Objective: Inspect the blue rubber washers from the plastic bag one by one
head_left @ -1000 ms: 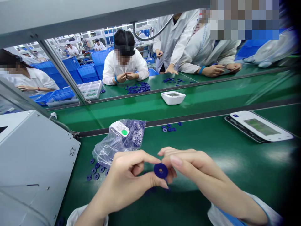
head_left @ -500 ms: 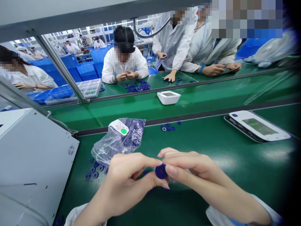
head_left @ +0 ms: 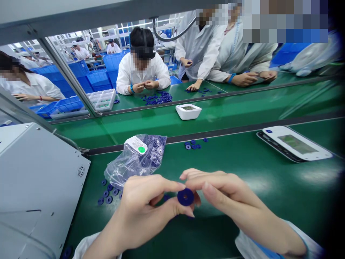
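A small dark blue ring [head_left: 185, 196] with a round hole is held up over the green table [head_left: 242, 165]. My left hand [head_left: 145, 208] pinches it between thumb and forefinger. My right hand [head_left: 229, 194] meets it from the right, fingertips touching the ring's edge, thumb drawn back beside it. A clear plastic bag [head_left: 137, 158] with a white label and green dot holds many more blue rings, just behind my left hand. Loose blue rings [head_left: 109, 192] lie by the bag, and a few more loose rings [head_left: 193, 144] farther back.
A grey metal machine housing [head_left: 37, 187] fills the left. A white device with a screen [head_left: 295, 144] lies at right; a smaller white device [head_left: 188, 111] sits on the middle belt. Across it, people in white coats handle blue rings [head_left: 157, 98]. Blue crates [head_left: 99, 79] stand behind.
My right thumb covered the ring half a second ago and has now drawn back, showing its hole again. The smaller white device has drifted left on the belt.
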Tool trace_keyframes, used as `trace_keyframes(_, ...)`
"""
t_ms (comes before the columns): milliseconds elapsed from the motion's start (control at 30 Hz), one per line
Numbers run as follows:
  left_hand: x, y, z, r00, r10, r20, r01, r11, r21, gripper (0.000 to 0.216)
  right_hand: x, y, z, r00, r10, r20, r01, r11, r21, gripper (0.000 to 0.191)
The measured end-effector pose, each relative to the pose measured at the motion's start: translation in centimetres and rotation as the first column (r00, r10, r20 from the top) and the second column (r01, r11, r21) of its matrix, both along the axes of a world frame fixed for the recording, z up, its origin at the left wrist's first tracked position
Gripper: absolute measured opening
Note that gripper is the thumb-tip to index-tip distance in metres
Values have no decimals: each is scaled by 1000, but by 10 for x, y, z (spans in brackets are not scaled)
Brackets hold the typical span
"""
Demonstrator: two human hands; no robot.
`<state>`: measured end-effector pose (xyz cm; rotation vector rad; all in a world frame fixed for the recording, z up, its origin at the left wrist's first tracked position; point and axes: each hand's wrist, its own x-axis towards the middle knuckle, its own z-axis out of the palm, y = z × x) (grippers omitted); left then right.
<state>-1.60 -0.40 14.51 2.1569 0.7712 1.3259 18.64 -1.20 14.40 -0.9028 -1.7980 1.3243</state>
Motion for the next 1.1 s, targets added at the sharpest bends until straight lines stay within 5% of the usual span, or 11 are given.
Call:
trace_keyframes(367,1,0,-7,991,39,-131,-29,996,81,17,-12,0,-9,980,-125,154,99,981,168,18)
trace_keyframes(600,2,1,-8,989,43,-145,-36,998,51,20,-12,2,-5,984,-27,177,8,994,107,33)
trace_keyframes(767,0,0,-2,993,-39,-112,27,994,-107,32,-12,2,5,995,34,90,-35,999,12,44)
trace_keyframes(1100,0,-1,-4,999,-35,-40,27,982,-189,16,-8,-8,-3,995,-101,-1,101,995,6,51)
